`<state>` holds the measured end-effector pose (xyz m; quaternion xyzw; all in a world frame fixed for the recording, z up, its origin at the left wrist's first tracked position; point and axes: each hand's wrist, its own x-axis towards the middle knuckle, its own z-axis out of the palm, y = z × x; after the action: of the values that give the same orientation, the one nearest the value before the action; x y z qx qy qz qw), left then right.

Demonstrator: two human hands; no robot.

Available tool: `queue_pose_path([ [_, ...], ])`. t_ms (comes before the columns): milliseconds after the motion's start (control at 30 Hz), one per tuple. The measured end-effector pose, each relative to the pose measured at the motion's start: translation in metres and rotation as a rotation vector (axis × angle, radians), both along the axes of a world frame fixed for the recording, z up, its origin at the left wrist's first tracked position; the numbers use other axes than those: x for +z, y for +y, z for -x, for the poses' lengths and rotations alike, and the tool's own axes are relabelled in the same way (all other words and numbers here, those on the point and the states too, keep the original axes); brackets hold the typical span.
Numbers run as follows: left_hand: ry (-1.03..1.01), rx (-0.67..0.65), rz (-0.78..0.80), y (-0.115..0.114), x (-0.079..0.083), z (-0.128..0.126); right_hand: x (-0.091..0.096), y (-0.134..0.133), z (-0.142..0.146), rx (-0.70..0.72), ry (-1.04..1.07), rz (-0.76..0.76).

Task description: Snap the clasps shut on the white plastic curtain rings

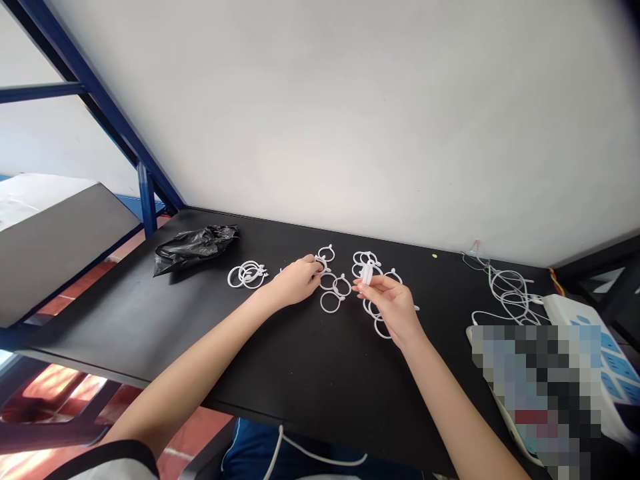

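Several white plastic rings (334,288) lie scattered on the black table (280,360). My left hand (296,280) reaches forward, and its fingertips pinch one ring at the near edge of that scatter. My right hand (389,303) is raised a little above the table and holds a small stack of white rings (367,273) upright between thumb and fingers. More rings lie under and beside the right hand. A separate small pile of rings (247,275) sits to the left of my left hand.
A crumpled black plastic bag (195,248) lies at the table's back left. White cables (505,290) and a white power strip (590,333) sit at the right. A white wall rises behind; a blue metal frame (145,193) stands at left.
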<state>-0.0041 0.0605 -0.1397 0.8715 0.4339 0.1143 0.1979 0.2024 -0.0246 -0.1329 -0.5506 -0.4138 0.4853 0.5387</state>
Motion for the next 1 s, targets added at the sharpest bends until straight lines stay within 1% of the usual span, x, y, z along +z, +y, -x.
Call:
queue_pose_path([
  [200, -0.125, 0.009, 0.065, 0.003, -0.003, 0.005, 0.0, 0.0, 0.002, 0.015, -0.012, -0.003],
  [267, -0.204, 0.013, 0.1, 0.003, -0.003, 0.007, -0.001, 0.0, 0.002, 0.025, -0.023, -0.013],
  [367, -0.371, 0.024, 0.182, 0.002, 0.003, 0.01, -0.002, 0.001, 0.001, 0.039, -0.051, -0.043],
  [467, -0.574, 0.022, 0.346, -0.005, 0.011, 0.008, -0.002, 0.0, 0.002, 0.08, -0.091, -0.089],
  [533, -0.691, -0.02, 0.497, -0.013, 0.015, 0.002, -0.001, -0.003, 0.005, 0.121, -0.118, -0.125],
  [600, -0.78, -0.071, 0.635, -0.022, 0.016, -0.005, 0.0, -0.006, 0.009, 0.153, -0.135, -0.166],
  [667, -0.849, -0.094, 0.737, -0.031, 0.015, -0.012, 0.001, -0.009, 0.012, 0.174, -0.139, -0.202],
  [800, -0.928, -0.083, 0.841, -0.04, 0.01, -0.02, 0.002, -0.012, 0.013, 0.227, -0.195, -0.257],
  [1000, -0.944, -0.058, 0.892, -0.04, 0.007, -0.021, -0.004, -0.008, 0.01, 0.208, -0.267, -0.286],
])
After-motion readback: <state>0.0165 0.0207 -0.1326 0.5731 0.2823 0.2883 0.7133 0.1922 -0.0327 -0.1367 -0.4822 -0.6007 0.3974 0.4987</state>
